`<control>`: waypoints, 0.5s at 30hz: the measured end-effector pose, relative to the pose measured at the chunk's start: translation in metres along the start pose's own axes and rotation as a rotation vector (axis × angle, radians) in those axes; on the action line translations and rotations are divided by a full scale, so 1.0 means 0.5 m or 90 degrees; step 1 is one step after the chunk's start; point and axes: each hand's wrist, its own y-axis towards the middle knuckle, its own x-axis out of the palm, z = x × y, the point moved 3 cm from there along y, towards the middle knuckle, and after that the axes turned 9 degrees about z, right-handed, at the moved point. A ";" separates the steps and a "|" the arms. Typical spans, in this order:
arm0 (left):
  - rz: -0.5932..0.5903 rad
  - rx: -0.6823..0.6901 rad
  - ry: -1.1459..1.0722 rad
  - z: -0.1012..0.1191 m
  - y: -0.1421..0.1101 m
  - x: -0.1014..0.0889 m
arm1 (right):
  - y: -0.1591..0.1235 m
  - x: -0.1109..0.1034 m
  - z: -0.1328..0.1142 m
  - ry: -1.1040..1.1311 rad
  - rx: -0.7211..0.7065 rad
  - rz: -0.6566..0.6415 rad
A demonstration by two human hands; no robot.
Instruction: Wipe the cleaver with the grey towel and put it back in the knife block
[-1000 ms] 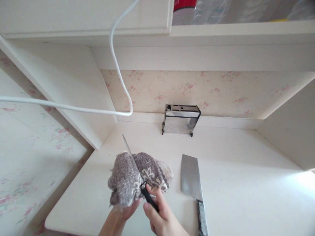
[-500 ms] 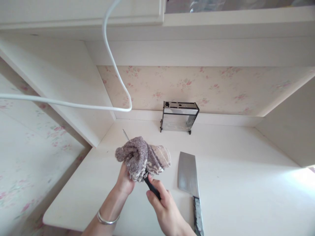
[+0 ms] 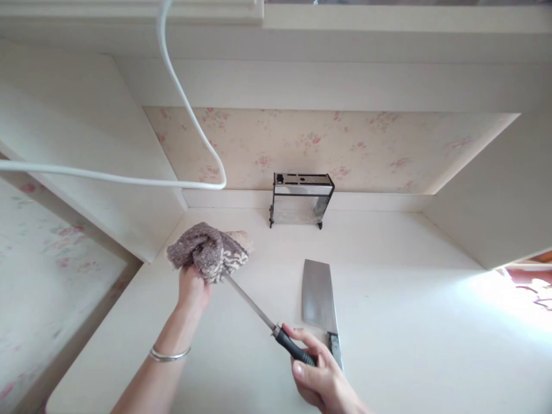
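Observation:
My left hand (image 3: 192, 287) is closed on a grey-brown patterned cloth (image 3: 209, 250), bunched round the tip of a thin knife blade (image 3: 249, 299). My right hand (image 3: 321, 379) grips the knife's black handle (image 3: 295, 348) near the counter's front edge. The blade runs up and to the left from the handle into the cloth. A wide cleaver (image 3: 318, 296) lies flat on the white counter (image 3: 388, 299) just right of the blade, its handle partly behind my right hand.
A metal knife block (image 3: 301, 200) stands against the floral back wall. A white cable (image 3: 190, 121) loops down from the upper cabinet at the left. A side panel (image 3: 487, 195) closes the counter on the right.
My left hand has slid the cloth up along the blade toward its tip, away from the handle. My right hand has drawn the handle down and right. More bare blade shows now.

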 end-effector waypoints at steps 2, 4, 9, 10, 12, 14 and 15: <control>0.044 0.086 0.022 0.022 0.019 -0.022 | -0.010 -0.015 -0.014 -0.005 -0.007 -0.006; 0.066 0.135 0.030 0.044 0.033 -0.048 | -0.018 -0.028 -0.029 -0.014 -0.015 -0.025; 0.016 0.007 -0.004 0.045 0.015 -0.098 | -0.016 -0.018 -0.064 0.017 -0.064 -0.144; -0.006 -0.033 -0.019 0.034 -0.002 -0.102 | -0.009 -0.006 -0.066 0.032 -0.065 -0.163; -0.042 -0.107 -0.054 0.003 -0.048 -0.107 | 0.009 0.026 -0.060 0.066 -0.056 -0.189; -0.081 -0.181 -0.084 -0.034 -0.103 -0.108 | 0.030 0.064 -0.044 0.074 -0.040 -0.204; -0.102 -0.218 -0.091 -0.052 -0.130 -0.107 | 0.040 0.083 -0.033 0.052 -0.036 -0.207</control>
